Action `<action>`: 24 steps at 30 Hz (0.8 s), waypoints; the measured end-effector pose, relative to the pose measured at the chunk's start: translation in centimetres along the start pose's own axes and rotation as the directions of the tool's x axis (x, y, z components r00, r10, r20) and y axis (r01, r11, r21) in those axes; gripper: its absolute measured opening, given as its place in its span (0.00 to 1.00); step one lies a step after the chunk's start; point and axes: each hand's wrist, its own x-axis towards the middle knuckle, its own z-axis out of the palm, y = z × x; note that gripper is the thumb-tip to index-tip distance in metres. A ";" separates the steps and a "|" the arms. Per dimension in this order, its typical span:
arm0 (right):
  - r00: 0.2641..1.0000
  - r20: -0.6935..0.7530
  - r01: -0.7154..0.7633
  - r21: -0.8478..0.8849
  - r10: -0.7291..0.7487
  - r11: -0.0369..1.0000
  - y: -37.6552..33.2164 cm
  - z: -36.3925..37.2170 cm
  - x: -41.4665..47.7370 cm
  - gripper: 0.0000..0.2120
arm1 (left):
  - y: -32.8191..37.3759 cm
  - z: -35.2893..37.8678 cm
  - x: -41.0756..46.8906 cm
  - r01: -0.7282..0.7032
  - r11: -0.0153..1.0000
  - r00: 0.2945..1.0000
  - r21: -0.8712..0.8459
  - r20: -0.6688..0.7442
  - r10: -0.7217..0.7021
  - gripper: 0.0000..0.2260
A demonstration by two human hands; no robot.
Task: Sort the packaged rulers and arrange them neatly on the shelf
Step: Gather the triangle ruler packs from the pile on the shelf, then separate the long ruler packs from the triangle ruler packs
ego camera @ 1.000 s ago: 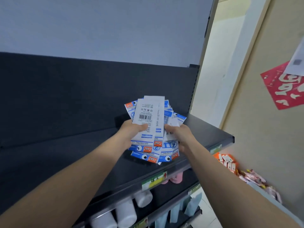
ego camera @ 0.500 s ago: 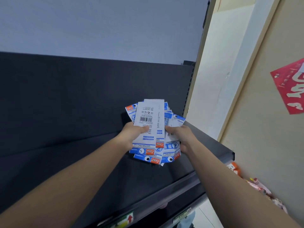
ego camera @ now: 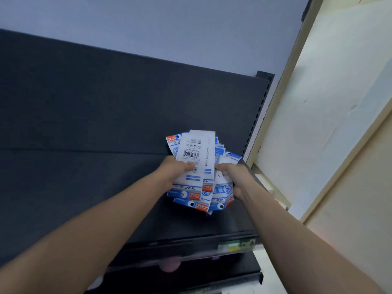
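Note:
A fanned bunch of packaged rulers [ego camera: 199, 158], white and blue with orange labels, is held over the dark top shelf [ego camera: 89, 187] near its right end. My left hand [ego camera: 177, 171] grips the bunch from the left, thumb across the top pack with the barcode. My right hand [ego camera: 232, 177] holds the right side, fingers curled round the packs. The packs lie uneven, some facing up, some facing down. Whether the bunch touches the shelf is hidden by my hands.
The shelf's dark back panel [ego camera: 127, 98] rises behind. A cream wall and door frame [ego camera: 307, 115] stand close on the right. A price label [ego camera: 235, 245] sits on the shelf's front edge, with lower shelves [ego camera: 191, 272] beneath.
The view has tilted and shifted; the red poster and the goods at the lower right have left the frame. Both hands keep the same hold on the bunch.

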 end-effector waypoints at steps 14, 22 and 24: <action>0.996 -0.038 0.040 -0.647 -0.084 0.762 1.2 -2.2 1.9 0.24 | -1.9 1.0 -1.7 0.071 0.346 0.976 0.935 -0.136 0.168 0.28; 0.878 0.191 0.344 -0.889 -0.439 0.301 -0.4 1.9 -0.4 0.29 | -1.1 -2.7 -4.8 0.067 0.272 0.953 0.960 -0.143 0.267 0.26; 0.837 0.343 0.473 -0.845 -0.427 0.249 -0.4 3.9 -1.1 0.29 | -0.8 -4.9 -6.4 0.124 0.253 0.937 0.960 -0.198 0.290 0.24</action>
